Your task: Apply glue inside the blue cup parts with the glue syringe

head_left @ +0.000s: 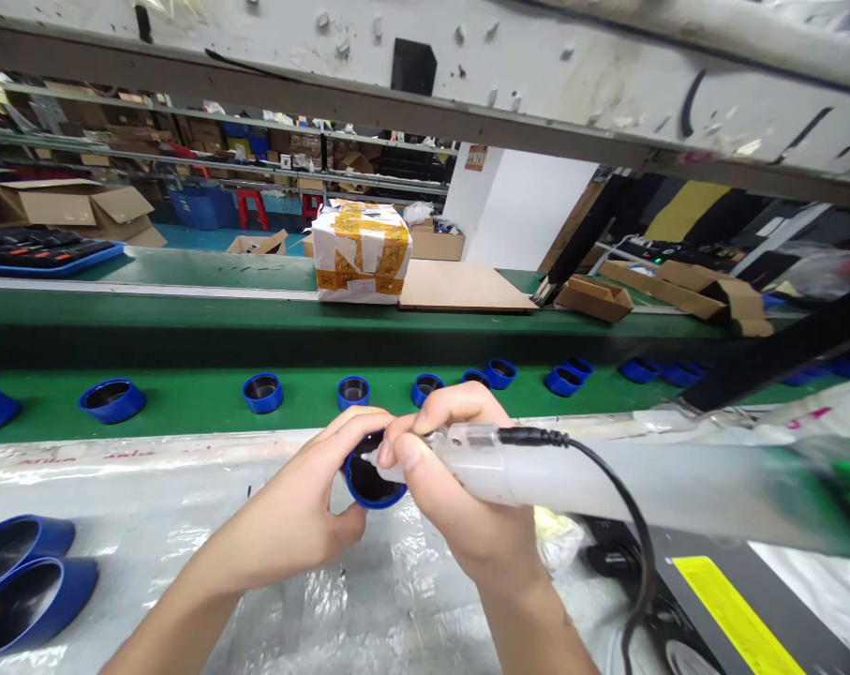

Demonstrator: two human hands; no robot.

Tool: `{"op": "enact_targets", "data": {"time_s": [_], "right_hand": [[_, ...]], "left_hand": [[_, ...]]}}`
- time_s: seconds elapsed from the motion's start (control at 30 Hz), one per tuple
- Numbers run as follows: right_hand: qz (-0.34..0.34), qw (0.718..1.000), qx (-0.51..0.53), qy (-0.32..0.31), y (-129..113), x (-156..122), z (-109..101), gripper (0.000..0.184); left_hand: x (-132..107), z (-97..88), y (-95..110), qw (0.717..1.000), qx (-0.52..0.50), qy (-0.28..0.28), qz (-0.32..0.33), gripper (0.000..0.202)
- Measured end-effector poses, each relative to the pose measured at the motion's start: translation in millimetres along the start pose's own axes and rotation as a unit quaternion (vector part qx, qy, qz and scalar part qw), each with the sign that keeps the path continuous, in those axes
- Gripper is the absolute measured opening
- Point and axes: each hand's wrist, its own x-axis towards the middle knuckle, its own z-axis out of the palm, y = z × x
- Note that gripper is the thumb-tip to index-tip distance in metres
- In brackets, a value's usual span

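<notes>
My left hand [312, 502] is closed round the side of a blue ring-shaped cup [375, 492] with a dark inside, held tilted above the work surface. In my right hand [459, 487] is a translucent dispensing pen [470, 459], with a black cable [618, 478] running from it. The pen's narrow tip points into the cup near its inner wall. I cannot tell whether the tip touches it. Two more blue cups [35, 605] rest at the lower left, side by side.
Several blue cups [262, 394] stand in a row on the green conveyor belt [186, 412] ahead. A taped box [361, 251] sits on the ledge behind. A grey machine with a yellow label [738, 614] is at lower right. A shelf beam [467, 75] crosses overhead.
</notes>
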Motion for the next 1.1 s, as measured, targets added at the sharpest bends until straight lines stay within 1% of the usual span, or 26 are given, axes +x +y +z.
{"op": "enact_targets", "data": {"time_s": [0.13, 0.23, 0.3, 0.37, 0.43, 0.5, 0.6, 0.77, 0.83, 0.87, 0.9, 0.93, 0.97, 1.0, 1.03, 1.07, 1.1], "right_hand": [[-0.010, 0.999, 0.008, -0.034, -1.1, -1.3, -0.4, 0.027], [0.001, 0.999, -0.026, -0.038, -1.0, -1.3, 0.3, 0.025], [-0.003, 0.999, -0.016, -0.036, -0.8, -0.3, 1.4, 0.025], [-0.008, 1.000, 0.013, -0.022, -0.6, 1.2, 2.7, 0.027], [-0.006, 1.000, 0.029, 0.007, -0.6, 2.3, 3.7, 0.028], [-0.006, 0.999, 0.029, 0.035, -0.8, 2.6, 4.2, 0.028], [-0.011, 0.998, 0.008, 0.060, -1.4, 2.4, 4.2, 0.026], [-0.024, 0.998, 0.008, 0.063, -0.8, 3.4, 1.8, 0.026], [-0.024, 0.998, 0.015, 0.056, 1.1, 4.8, -1.0, 0.027], [-0.027, 0.998, 0.020, 0.048, 2.2, 5.6, -2.7, 0.027], [-0.033, 0.998, 0.027, 0.042, 3.2, 6.5, -4.7, 0.026], [-0.040, 0.998, 0.033, 0.041, 3.8, 7.5, -6.8, 0.024], [-0.047, 0.997, 0.038, 0.047, 3.8, 8.6, -8.8, 0.021], [-0.052, 0.996, 0.043, 0.063, 3.1, 9.9, -10.6, 0.018], [-0.054, 0.994, 0.051, 0.082, 1.7, 11.4, -12.2, 0.016], [-0.053, 0.991, 0.064, 0.105, -0.2, 13.1, -13.5, 0.015], [-0.049, 0.988, 0.080, 0.123, -2.4, 15.0, -14.4, 0.014]], "left_hand": [[1.6, -1.2, 3.9, 1.000, 0.016, 0.006, -0.005, 0.086], [2.0, -1.4, 4.1, 1.000, 0.021, 0.016, -0.006, 0.084], [1.3, -1.0, 2.8, 1.000, 0.019, 0.015, -0.004, 0.086], [0.3, -0.5, 1.3, 1.000, 0.016, 0.009, -0.002, 0.088], [-0.3, -0.2, 0.0, 1.000, 0.010, 0.002, -0.004, 0.088], [-0.5, -0.3, -1.4, 1.000, 0.005, 0.001, -0.005, 0.086], [-0.9, -0.9, -3.5, 1.000, 0.006, 0.004, -0.002, 0.086], [-2.5, 1.1, -4.3, 1.000, 0.010, 0.005, 0.004, 0.086], [-1.2, 1.5, -5.8, 1.000, 0.011, 0.008, 0.000, 0.081], [0.3, 0.3, -8.0, 1.000, 0.012, 0.022, -0.006, 0.076], [2.4, -2.6, -11.5, 0.998, 0.015, 0.053, -0.016, 0.070], [4.7, -7.5, -16.5, 0.994, 0.024, 0.105, -0.033, 0.064], [7.0, -14.8, -23.1, 0.981, 0.051, 0.176, -0.065, 0.060], [8.8, -24.4, -31.2, 0.956, 0.090, 0.259, -0.107, 0.059], [9.5, -35.9, -40.6, 0.915, 0.139, 0.343, -0.160, 0.063], [8.8, -48.6, -51.0, 0.858, 0.204, 0.414, -0.225, 0.067], [6.6, -61.8, -62.2, 0.813, 0.240, 0.459, -0.265, 0.073]]}}
